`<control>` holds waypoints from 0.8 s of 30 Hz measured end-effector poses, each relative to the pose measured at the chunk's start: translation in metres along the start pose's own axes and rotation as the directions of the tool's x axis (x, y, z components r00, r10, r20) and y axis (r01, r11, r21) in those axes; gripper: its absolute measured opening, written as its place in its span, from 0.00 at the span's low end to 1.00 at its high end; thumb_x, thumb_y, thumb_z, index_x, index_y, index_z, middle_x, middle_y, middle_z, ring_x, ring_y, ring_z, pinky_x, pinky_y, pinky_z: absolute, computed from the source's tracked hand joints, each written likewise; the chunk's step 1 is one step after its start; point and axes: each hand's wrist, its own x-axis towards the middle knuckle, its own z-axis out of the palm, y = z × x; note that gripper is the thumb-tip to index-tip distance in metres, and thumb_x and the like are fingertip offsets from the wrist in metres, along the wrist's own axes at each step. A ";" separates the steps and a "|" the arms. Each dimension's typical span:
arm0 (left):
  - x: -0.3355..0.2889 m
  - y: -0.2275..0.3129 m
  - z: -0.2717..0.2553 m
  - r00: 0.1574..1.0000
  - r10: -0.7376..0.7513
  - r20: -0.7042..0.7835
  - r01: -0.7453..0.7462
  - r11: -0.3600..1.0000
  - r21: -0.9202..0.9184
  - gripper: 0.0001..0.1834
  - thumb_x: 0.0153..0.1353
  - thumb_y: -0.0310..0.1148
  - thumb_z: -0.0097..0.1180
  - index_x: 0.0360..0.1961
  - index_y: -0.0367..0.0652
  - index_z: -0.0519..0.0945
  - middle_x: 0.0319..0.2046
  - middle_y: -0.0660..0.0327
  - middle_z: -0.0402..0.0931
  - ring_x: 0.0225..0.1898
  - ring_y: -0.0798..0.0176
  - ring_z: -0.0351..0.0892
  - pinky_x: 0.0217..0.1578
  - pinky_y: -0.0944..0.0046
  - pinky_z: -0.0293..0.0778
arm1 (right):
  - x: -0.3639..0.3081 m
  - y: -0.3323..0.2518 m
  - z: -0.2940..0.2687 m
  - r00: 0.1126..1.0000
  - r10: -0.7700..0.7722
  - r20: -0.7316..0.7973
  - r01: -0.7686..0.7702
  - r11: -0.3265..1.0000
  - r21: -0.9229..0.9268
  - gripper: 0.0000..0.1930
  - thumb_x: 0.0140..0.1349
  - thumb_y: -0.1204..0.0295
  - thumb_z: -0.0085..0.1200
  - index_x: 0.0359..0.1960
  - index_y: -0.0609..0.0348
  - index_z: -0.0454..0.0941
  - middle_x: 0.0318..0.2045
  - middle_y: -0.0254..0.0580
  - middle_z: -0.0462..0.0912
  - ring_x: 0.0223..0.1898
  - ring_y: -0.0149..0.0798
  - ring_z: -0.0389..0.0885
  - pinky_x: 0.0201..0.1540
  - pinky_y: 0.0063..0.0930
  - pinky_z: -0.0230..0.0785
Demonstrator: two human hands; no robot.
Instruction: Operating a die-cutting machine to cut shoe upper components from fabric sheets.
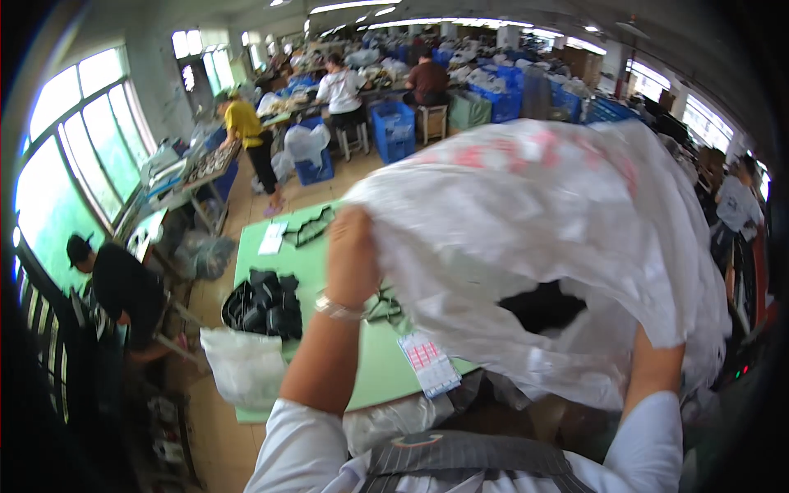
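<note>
A large white woven plastic sack [526, 197] with red print is held up in front of me, its mouth facing my chest. My left hand [353, 255], slightly blurred, is closed on the sack's left edge; a bracelet circles that wrist. My right forearm reaches into or behind the sack's right side, and that hand is hidden by the material. Through the mouth something black [542, 307] shows, too dark to name. Below the sack is a light green table [320, 271], with a pile of black fabric pieces [267, 304] on its left side.
Black strap-like pieces [311, 228] and a paper sheet [273, 238] lie at the table's far end. A printed card [429, 364] is at the near edge. A white bag [242, 361] hangs at the left corner. Several people work around; blue crates [393, 131] stand farther back.
</note>
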 end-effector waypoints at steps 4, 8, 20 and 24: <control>-0.007 -0.072 -0.089 0.886 -0.430 -0.173 0.269 0.781 -0.563 0.22 0.72 0.42 0.42 0.56 0.35 0.71 0.51 0.56 0.74 0.48 0.63 0.74 0.51 0.64 0.71 | 0.190 -0.149 0.095 0.991 -0.114 0.066 0.117 0.992 -0.045 0.33 0.58 0.59 0.57 0.64 0.58 0.63 0.55 0.51 0.73 0.54 0.45 0.73 0.57 0.40 0.64; 0.033 -0.162 -0.157 0.847 -0.245 -0.471 0.277 0.961 -0.002 0.24 0.72 0.42 0.40 0.54 0.29 0.72 0.50 0.51 0.73 0.48 0.60 0.73 0.52 0.62 0.68 | 0.444 -0.331 0.066 0.994 -0.110 -0.009 0.109 0.992 -0.066 0.34 0.58 0.58 0.57 0.64 0.58 0.62 0.56 0.52 0.72 0.56 0.46 0.72 0.59 0.41 0.63; -0.018 -0.294 -0.062 0.991 -0.131 -0.020 0.123 0.850 0.513 0.24 0.65 0.47 0.52 0.47 0.34 0.77 0.38 0.46 0.79 0.41 0.47 0.79 0.45 0.53 0.75 | 0.243 -0.055 0.141 0.993 0.102 0.067 -0.086 0.972 -0.217 0.32 0.53 0.60 0.62 0.58 0.61 0.69 0.48 0.56 0.78 0.48 0.51 0.78 0.49 0.40 0.69; 0.003 -0.262 0.022 0.985 0.160 0.065 -0.165 0.758 0.631 0.23 0.62 0.45 0.58 0.47 0.35 0.77 0.40 0.46 0.78 0.42 0.49 0.79 0.44 0.54 0.76 | 0.074 -0.033 0.170 0.825 0.398 -0.401 -0.368 0.917 0.154 0.27 0.60 0.58 0.57 0.57 0.60 0.69 0.47 0.51 0.80 0.47 0.47 0.80 0.48 0.38 0.71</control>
